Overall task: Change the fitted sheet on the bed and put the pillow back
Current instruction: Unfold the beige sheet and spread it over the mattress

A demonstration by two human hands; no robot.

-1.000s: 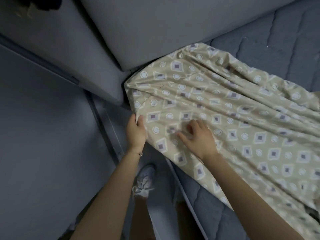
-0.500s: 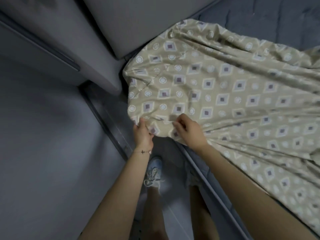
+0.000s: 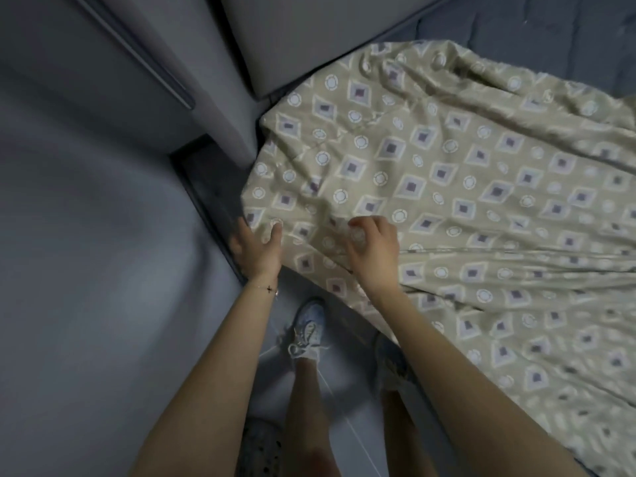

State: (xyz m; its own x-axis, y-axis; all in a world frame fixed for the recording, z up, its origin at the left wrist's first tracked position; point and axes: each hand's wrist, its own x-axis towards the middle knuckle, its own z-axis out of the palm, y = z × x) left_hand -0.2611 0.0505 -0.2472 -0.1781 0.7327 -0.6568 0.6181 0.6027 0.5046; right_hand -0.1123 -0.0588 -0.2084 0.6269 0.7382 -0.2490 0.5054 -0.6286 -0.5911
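Note:
A beige fitted sheet [image 3: 447, 187] with a purple diamond and white circle pattern lies rumpled over the bed's near corner. Bare blue-grey quilted mattress [image 3: 557, 25] shows beyond it at the top right. My left hand [image 3: 256, 249] grips the sheet's hanging edge at the corner, thumb on top of the fabric. My right hand [image 3: 373, 249] pinches a fold of the same edge a little to the right, fingers curled. No pillow is in view.
A grey padded headboard [image 3: 309, 36] stands behind the corner. A grey wall [image 3: 69, 166] lies to the left with a dark narrow gap [image 3: 206, 180] beside the bed. My feet in light sneakers [image 3: 309, 328] stand on the floor at the bed's side.
Both hands have pulled the sheet's edge down over the corner of the bed. The view has shifted; more of the sheet now drapes over the side.

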